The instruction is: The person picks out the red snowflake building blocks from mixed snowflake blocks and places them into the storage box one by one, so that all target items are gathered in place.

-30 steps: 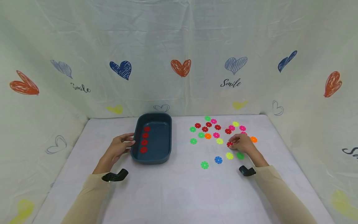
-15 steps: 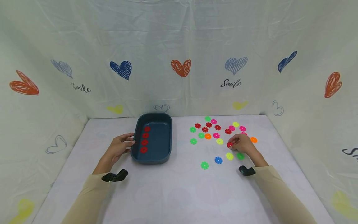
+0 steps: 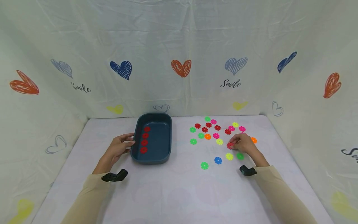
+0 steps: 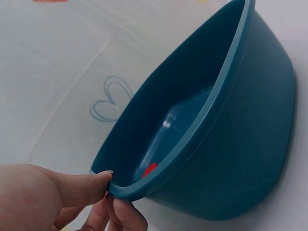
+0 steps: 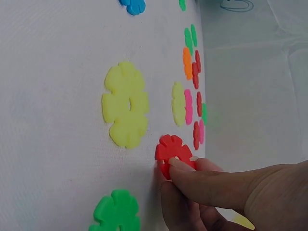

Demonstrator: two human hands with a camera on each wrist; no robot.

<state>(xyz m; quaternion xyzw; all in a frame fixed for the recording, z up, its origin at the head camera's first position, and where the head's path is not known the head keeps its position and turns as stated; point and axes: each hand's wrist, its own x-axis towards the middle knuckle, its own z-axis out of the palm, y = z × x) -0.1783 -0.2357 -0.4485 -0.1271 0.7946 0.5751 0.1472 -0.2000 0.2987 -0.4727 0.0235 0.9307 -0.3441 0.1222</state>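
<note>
My left hand (image 3: pixel 119 147) pinches the left rim of a dark blue-teal tray (image 4: pixel 231 130), thumb over the edge and fingers beneath it outside. Inside the tray, red flower-shaped discs (image 3: pixel 144 142) lie in a column along the left side. On the right, my right hand (image 3: pixel 244 144) pinches a red flower-shaped disc (image 5: pixel 168 147) between thumb and fingers, tilted up close over the table. A yellow flower disc (image 5: pixel 126 103) and a green one (image 5: pixel 118 211) lie nearest to that hand in the right wrist view.
Several more flower discs lie scattered at the back right, among them an orange disc (image 3: pixel 207 136), a pink disc (image 3: pixel 216 135) and a dark red disc (image 3: pixel 217 127). Nearer the front are a blue disc (image 3: pixel 218 160) and a green disc (image 3: pixel 204 165). A white curtain (image 3: pixel 184 40) hangs behind.
The red disc in my right hand has tilted slightly and shifted a little toward me. My left hand and the tray have stayed in place.
</note>
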